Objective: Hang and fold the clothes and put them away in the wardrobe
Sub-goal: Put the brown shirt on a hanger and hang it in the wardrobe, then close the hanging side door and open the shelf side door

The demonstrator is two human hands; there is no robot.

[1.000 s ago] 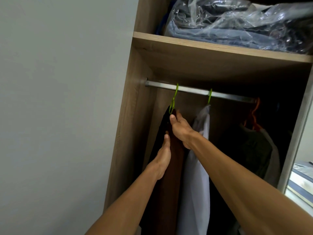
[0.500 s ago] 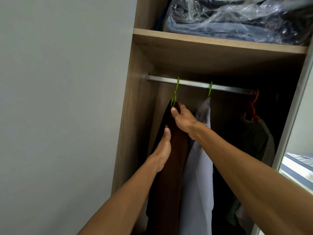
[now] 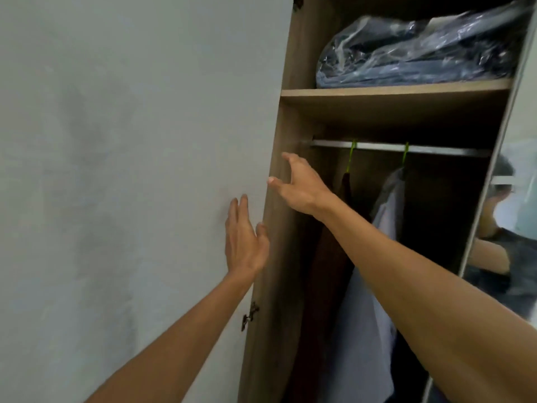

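A broad grey panel (image 3: 130, 170) fills the left half of the view, and beside it stands the open wooden wardrobe (image 3: 279, 257). A mirrored surface (image 3: 511, 222) runs down the wardrobe's right edge, reflecting part of a person. On the upper shelf (image 3: 392, 93) lies a bundle of dark and blue cloth in clear plastic (image 3: 421, 53). Below the shelf the task's clothes are already hung. A pale shirt (image 3: 363, 315) hangs from the metal rail (image 3: 377, 146), with a brown garment (image 3: 328, 271) just to its left, nearer the side wall. Both arms reach forward and neither hand holds anything. The left hand (image 3: 244, 239) is at the grey panel near its edge, fingers straight and close together, though I cannot tell if the palm presses it. The right hand (image 3: 299, 184) is higher, in front of the wardrobe's side wall, its fingers spread wide and lightly bent — thumb pointing toward the panel's edge. Two green hangers hook over the rail — one (image 3: 352, 155) carries the brown garment, the other (image 3: 404, 155) the shirt. A small dark hinge (image 3: 250, 315) sits low on the panel's edge.
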